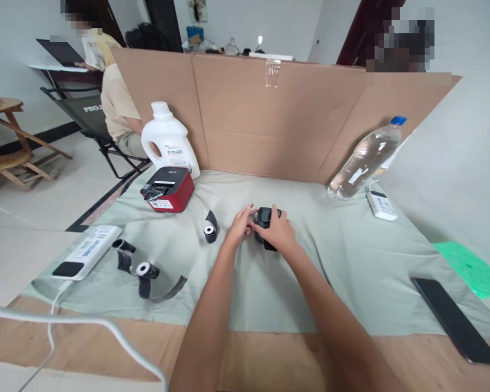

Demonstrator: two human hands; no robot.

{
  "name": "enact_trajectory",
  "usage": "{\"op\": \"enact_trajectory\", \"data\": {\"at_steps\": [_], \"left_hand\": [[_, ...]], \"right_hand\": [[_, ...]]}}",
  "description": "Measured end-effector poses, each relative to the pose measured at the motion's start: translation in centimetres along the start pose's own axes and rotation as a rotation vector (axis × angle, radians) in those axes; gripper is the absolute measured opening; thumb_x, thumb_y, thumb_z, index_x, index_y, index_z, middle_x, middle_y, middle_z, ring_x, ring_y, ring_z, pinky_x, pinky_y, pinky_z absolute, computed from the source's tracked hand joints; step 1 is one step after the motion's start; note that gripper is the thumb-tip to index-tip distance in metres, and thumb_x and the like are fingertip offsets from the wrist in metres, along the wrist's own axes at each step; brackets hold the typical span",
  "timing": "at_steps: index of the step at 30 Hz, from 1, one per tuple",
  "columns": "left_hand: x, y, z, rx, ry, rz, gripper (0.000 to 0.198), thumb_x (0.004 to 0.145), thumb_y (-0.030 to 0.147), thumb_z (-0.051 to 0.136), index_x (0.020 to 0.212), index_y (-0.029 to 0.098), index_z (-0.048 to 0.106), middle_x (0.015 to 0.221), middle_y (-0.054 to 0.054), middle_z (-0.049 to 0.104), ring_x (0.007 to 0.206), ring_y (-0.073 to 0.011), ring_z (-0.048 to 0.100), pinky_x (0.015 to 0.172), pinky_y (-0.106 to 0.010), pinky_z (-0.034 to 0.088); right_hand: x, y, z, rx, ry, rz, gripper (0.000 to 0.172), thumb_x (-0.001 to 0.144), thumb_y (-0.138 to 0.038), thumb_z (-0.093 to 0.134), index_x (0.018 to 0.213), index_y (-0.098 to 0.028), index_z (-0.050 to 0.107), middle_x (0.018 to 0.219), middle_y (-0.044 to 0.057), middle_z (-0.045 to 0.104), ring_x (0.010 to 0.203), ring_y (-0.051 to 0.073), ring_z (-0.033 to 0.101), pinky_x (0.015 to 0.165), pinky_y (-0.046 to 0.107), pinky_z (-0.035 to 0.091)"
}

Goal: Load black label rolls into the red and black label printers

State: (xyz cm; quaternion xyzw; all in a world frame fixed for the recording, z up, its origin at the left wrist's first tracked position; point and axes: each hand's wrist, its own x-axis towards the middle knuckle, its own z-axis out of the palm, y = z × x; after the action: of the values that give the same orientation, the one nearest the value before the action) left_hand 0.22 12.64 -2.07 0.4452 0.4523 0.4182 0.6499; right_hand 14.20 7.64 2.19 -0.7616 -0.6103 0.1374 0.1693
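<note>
A small black device (264,216) with a lid-like top part lies on the green cloth near the middle. My right hand (281,231) grips it from the right, thumb across its near side and fingers over its top, hiding much of it. At its left edge is my left hand (242,224), fingers apart and their tips at or very near the casing; whether they touch it I cannot tell. To the left stands a black paper roll (210,233) with a white core and a loose end. The red and black label printer (171,190) sits farther back with black film in its slot.
More black rolls (147,270) with trailing strips lie front left, beside a white power strip (87,253). A white jug (169,141) and a tilted clear bottle (365,160) lean near the cardboard panel (261,120). A dark phone (455,318) lies front right. Two people are beyond.
</note>
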Motion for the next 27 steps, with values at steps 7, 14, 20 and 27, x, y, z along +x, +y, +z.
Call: {"op": "enact_trajectory", "data": {"at_steps": [7,14,20,27], "left_hand": [[0.2,-1.5,0.3,0.267,0.118,0.192,0.045,0.100,0.042,0.043,0.133,0.015,0.059,0.126,-0.014,0.069,0.056,-0.0073,0.057,0.049,-0.020,0.043],[-0.9,-2.5,1.5,1.227,-0.012,0.483,0.041,0.099,0.031,0.046,0.137,0.025,0.059,0.149,-0.006,0.056,0.145,-0.0230,0.041,0.123,-0.044,0.025],[-0.9,-3.2,2.0,1.523,-0.120,0.415,0.053,0.103,0.037,0.032,0.155,0.027,0.038,0.165,-0.002,0.031,0.155,-0.0251,0.022,0.126,-0.051,0.016],[-4.0,-0.8,2.5,1.422,-0.071,0.340,0.047,0.099,0.032,0.044,0.145,0.024,0.053,0.156,-0.006,0.047,0.146,-0.0228,0.041,0.122,-0.040,0.030]], "right_hand": [[-0.8,-0.7,-0.4,-0.055,0.018,0.054,0.095,0.076,-0.059,0.067,0.154,-0.017,0.030,0.138,0.024,0.045,0.115,0.041,0.057,0.090,0.047,0.048],[0.0,15.7,-7.7,-0.054,0.200,0.172,0.089,0.075,-0.052,0.065,0.152,-0.017,0.036,0.139,0.020,0.042,0.112,0.033,0.062,0.093,0.040,0.048],[1.1,25.9,-11.9,-0.174,0.184,0.317,0.093,0.080,-0.058,0.059,0.156,-0.013,0.030,0.141,0.024,0.039,0.116,0.038,0.060,0.087,0.042,0.048],[-1.1,23.2,-11.1,-0.378,0.375,0.259,0.085,0.086,-0.055,0.055,0.153,-0.008,0.034,0.140,0.036,0.041,0.124,0.052,0.047,0.093,0.061,0.035]]}}
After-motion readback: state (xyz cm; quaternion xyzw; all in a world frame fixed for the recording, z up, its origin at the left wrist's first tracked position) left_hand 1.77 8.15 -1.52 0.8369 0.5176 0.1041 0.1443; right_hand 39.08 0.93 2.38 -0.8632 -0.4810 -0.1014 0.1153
